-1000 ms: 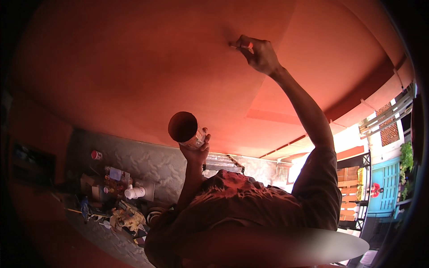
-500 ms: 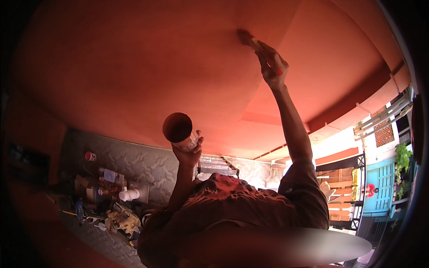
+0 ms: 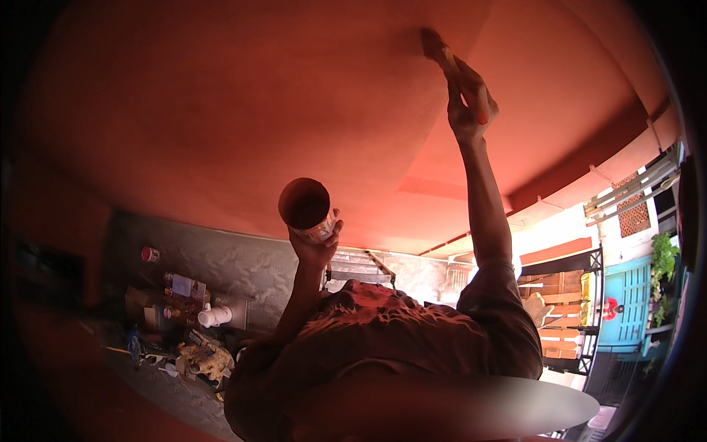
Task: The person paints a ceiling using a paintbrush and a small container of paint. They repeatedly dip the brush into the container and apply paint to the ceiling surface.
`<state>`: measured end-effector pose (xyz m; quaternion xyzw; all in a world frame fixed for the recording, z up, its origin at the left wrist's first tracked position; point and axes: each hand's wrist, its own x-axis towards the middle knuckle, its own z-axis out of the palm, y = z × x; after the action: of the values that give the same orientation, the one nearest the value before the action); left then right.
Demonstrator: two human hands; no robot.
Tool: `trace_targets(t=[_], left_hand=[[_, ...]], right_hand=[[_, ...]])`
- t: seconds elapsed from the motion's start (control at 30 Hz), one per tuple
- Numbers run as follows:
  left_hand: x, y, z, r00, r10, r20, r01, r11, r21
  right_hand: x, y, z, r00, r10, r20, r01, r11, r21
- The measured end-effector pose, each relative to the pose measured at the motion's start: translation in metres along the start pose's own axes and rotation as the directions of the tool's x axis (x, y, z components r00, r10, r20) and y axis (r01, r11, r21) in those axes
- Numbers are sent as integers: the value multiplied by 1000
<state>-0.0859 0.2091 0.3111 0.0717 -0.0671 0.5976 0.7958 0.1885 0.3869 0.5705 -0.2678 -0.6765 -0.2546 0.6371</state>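
So the person's got both hands full here. The right hand is gripping a paintbrush by its handle, arm stretched way up toward the top of the view, fingers closed around the grip. The left hand is down lower and closer to the chest, wrapped around the side of a can.

The brush sticks out past the right hand, up and a bit to the left. Its long axis runs on a slant: dark bristles at the upper-left end, red butt of the handle at the lower-right end, poking out by the palm. The bristles are right up at the orange-red surface, with a dark smudge of shadow just beside them. Can't tell for sure whether they're touching it or just short of it.

As for the can, it sits below and to the left of the brush, well apart from it, so the left hand's obviously the near one there. It's tilted, with its mouth pointing up and slightly left, and its long axis leans from that mouth down-right toward the left palm. The inside is dark, so no clue how full it is.
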Motion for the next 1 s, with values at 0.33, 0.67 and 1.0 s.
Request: trace_targets(t=[0.33,0.67,1.0], left_hand=[[32,-18,3,999,-40,-1,40,999,28],[30,-46,61,974,23,-227,16,986,167],[34,-49,23,993,-73,92,67,995,74]], right_hand=[[30,-100,-56,648,446,617,-746,206,634],[16,-138,-65,422,155,893,-824,476,307],[-14,-163,-45,255,77,964,-789,593,162]])
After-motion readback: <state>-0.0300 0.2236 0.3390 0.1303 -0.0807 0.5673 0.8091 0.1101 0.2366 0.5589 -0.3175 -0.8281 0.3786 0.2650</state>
